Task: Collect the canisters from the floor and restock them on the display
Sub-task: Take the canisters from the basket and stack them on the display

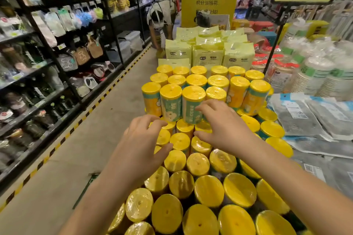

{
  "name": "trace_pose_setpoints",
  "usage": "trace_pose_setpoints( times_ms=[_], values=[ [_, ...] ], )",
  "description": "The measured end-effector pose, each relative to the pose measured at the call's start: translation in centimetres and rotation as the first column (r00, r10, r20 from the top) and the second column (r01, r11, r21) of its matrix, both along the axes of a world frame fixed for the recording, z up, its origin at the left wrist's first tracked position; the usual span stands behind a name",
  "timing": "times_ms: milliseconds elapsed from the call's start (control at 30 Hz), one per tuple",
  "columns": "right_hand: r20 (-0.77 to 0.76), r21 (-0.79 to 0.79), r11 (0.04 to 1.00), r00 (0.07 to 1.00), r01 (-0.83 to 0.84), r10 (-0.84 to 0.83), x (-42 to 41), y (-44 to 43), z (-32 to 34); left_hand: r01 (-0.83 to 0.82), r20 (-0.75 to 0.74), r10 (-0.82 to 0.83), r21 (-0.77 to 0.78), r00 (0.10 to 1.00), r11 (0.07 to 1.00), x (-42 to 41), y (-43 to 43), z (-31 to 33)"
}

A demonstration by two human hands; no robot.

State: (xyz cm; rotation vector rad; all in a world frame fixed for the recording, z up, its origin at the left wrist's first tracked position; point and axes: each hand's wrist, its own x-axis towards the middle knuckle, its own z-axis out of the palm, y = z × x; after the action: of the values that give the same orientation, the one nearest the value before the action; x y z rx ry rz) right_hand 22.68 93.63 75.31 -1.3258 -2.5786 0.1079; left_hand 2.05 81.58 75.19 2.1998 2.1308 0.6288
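Several tall shelves [57,44] of packaged goods lined aisle left, grey floor [95,149] alongside. Dozens of canisters [208,189] stood packed upright in block right of aisle, yellow lids up, film-wrapped, contents unseen. Second tier [193,105] stacked behind. Left hand [145,139] and right hand [223,128] hovered over lids, fingers loosely spread, grasping nothing.

**Yellow lids in two tiers**

Shrink-wrapped cylindrical canisters [208,191] with yellow lids and teal-and-white labels stand upright before me, packed lid to lid in rows. Farther back, a second tier [193,101] of the same canisters stands upright on top of them.
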Motion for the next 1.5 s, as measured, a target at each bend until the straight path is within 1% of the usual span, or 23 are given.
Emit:
trace_pose_setpoints(
  times_ms=[67,200,367,533,600,700,800,967,1100,1200,1300,1367,1500],
  values=[
    [0.044,-0.066,0.994,0.995,-0.085,0.088,-0.4,-3.4,0.7,-0.006,-0.09,0.005,-0.012,0.996,1.0,0.2,-0.9,0.1],
    [0.054,-0.059,0.976,0.975,-0.21,0.214,-0.8,-9.0,1.3,-0.035,-0.256,0.02,-0.055,0.966,0.998,-0.2,-3.8,-0.5],
    [0.057,-0.029,0.94,0.938,-0.34,0.341,-1.9,-14.1,1.1,-0.122,-0.258,0.095,-0.087,0.962,0.989,-0.2,-9.2,-0.9],
    [0.057,-0.024,0.874,0.873,-0.485,0.485,-3.9,-18.6,0.7,-0.298,-0.243,0.26,-0.134,0.934,0.945,0.5,-16.9,-0.7],
    [0.061,-0.044,0.835,0.833,-0.548,0.55,-4.9,-21.0,0.7,-0.398,-0.234,0.357,-0.163,0.904,0.903,1.1,-20.6,-1.0],
    [0.073,-0.057,0.747,0.744,-0.662,0.665,-5.9,-25.1,0.5,-0.558,-0.256,0.501,-0.254,0.826,0.79,2.3,-26.3,-1.8],
    [0.068,-0.085,0.64,0.636,-0.764,0.769,-6.8,-29.2,-0.1,-0.674,-0.237,0.631,-0.28,0.739,0.684,3.7,-32.5,-2.8],
    [0.073,-0.141,0.481,0.475,-0.865,0.877,-9.4,-36.4,-1.3,-0.794,-0.226,0.774,-0.331,0.591,0.51,5.2,-43.0,-5.0],
    [0.058,-0.191,0.399,0.395,-0.897,0.917,-11.7,-41.8,-2.7,-0.849,-0.209,0.855,-0.362,0.475,0.384,4.9,-50.4,-6.7],
    [0.068,-0.229,0.363,0.358,-0.903,0.931,-13.9,-45.5,-4.4,-0.861,-0.167,0.895,-0.391,0.413,0.324,3.7,-55.1,-8.0],
    [0.09,-0.233,0.343,0.331,-0.91,0.939,-16.8,-49.2,-6.3,-0.873,-0.106,0.925,-0.386,0.364,0.299,1.7,-59.6,-9.4],
    [0.1,-0.249,0.363,0.349,-0.898,0.932,-19.1,-51.6,-7.5,-0.874,-0.066,0.936,-0.384,0.347,0.297,-0.2,-62.5,-10.2],
    [0.143,-0.264,0.436,0.412,-0.861,0.9,-23.5,-55.4,-10.7,-0.854,-0.037,0.937,-0.426,0.347,0.299,-5.3,-67.8,-12.6]
  ],
)
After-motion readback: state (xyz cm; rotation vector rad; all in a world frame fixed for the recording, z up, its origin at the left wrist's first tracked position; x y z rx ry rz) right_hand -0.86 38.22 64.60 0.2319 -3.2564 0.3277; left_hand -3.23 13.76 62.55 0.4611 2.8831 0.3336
